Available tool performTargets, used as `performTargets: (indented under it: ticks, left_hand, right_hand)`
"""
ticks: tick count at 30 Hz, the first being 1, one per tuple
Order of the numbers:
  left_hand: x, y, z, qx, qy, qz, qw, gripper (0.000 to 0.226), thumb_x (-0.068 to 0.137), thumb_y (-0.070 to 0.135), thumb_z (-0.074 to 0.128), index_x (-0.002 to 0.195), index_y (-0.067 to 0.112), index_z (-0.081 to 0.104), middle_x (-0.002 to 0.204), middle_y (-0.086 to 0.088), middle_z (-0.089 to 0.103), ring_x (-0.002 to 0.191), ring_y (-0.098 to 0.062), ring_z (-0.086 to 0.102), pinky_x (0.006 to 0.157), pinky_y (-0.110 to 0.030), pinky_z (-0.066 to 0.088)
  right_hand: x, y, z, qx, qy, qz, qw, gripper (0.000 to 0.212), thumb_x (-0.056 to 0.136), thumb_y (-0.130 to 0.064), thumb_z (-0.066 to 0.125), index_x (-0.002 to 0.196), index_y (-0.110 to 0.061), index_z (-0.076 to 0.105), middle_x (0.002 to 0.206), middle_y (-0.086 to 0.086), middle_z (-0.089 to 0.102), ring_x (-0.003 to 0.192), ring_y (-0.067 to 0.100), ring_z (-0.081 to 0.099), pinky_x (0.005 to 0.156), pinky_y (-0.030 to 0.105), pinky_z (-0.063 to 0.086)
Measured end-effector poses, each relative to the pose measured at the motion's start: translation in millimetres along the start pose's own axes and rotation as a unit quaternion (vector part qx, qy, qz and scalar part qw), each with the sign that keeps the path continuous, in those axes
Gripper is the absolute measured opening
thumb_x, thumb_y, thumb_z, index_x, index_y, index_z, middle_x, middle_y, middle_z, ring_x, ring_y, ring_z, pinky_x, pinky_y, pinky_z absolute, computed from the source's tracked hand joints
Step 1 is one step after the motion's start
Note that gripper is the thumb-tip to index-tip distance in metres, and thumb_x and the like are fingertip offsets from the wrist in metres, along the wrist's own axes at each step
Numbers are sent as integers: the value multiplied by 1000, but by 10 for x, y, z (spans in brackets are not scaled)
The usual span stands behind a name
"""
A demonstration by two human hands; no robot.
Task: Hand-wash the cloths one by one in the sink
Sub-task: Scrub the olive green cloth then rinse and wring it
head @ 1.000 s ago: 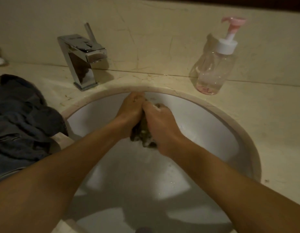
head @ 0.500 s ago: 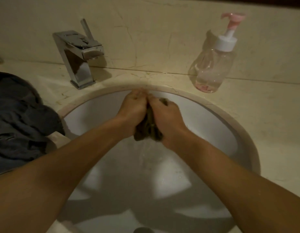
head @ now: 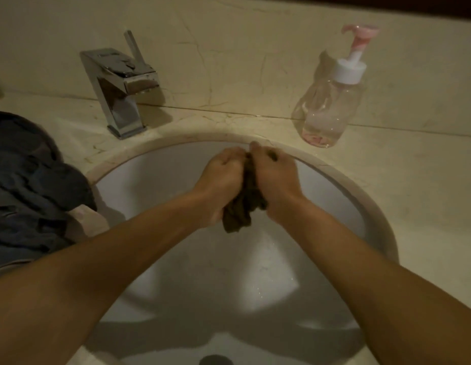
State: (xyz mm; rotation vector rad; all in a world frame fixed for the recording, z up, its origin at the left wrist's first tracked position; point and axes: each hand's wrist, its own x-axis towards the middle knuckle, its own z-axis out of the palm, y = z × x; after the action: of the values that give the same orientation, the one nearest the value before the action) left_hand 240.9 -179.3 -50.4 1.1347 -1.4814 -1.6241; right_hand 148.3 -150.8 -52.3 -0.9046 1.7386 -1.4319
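Note:
A small dark brown cloth is bunched between both my hands over the far part of the white oval sink. My left hand grips its left side with curled fingers. My right hand grips its right side, knuckles up. A wad of the cloth hangs down below the two hands. A heap of dark grey cloths lies on the counter left of the sink.
A square chrome faucet stands behind the sink at the left, no water running. A clear pump bottle with a pink nozzle stands at the back right. The drain shows at the bottom edge. Beige marble counter surrounds the sink.
My hands have kept working the cloth together, shifting it so more of it hangs below them. The view has drifted slightly.

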Motion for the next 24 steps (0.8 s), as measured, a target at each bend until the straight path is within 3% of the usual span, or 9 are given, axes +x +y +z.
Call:
performTargets:
  ticks: [3,7,10,12,15,18,20,22,24]
  left_hand:
    - [-84,-4,160,42,-27,45,998,31,109,32,35,125,23,60,91,-2,64,72,-9,61,57,-19,54]
    - [19,1,-49,25,58,33,997,30,108,33,39,131,25,58,115,-1,65,106,-19,66,92,-39,57]
    - [81,3,-196,23,99,7,995,28,108,28,42,121,15,62,109,-8,70,95,-19,72,79,-30,59]
    - [32,10,-145,-3,79,-25,997,24,106,21,44,110,13,67,96,-11,73,79,-21,74,64,-30,60]
    - [-38,0,66,19,17,-25,999,28,106,19,39,114,14,66,92,-14,69,72,-24,68,50,-29,54]
    - [-37,-27,105,43,5,-18,999,29,108,25,37,118,18,62,96,-11,67,77,-22,65,53,-29,53]
    - [21,-32,-21,23,46,-26,998,25,107,27,42,111,18,64,97,-13,71,81,-26,71,62,-35,59]
    - [77,-39,-158,26,93,-20,995,27,106,27,44,99,14,67,85,-8,73,72,-19,72,58,-29,57]
    - [80,-33,-195,10,99,-17,995,27,106,23,44,97,13,67,81,-5,73,70,-17,72,55,-27,56]
  right_hand:
    - [106,16,-137,67,14,20,997,32,106,-39,54,101,-12,69,99,18,74,89,36,73,74,48,64]
    - [-80,51,92,84,-35,91,992,37,106,-48,49,104,-17,68,96,10,74,85,23,73,67,33,60]
    - [-203,70,271,71,-68,79,992,37,105,-51,48,98,-20,67,87,8,73,80,22,73,65,32,60]
    - [-147,36,229,50,-50,70,995,34,105,-49,50,96,-22,68,90,8,74,84,23,74,74,37,63]
    - [72,-4,-2,69,5,75,995,26,104,-39,58,105,-17,71,102,11,76,94,26,74,87,48,63]
    - [60,-18,-73,88,6,92,992,29,104,-40,56,107,-14,69,103,12,75,91,25,74,78,41,64]
    - [-83,15,38,49,-31,87,995,32,106,-46,50,101,-18,65,90,7,71,77,18,70,61,30,59]
    - [-235,47,181,23,-59,55,996,34,107,-48,46,99,-20,63,81,5,68,64,16,66,48,24,52]
    - [-272,36,232,1,-55,24,998,34,106,-49,48,98,-21,65,82,6,70,69,19,70,52,27,56]
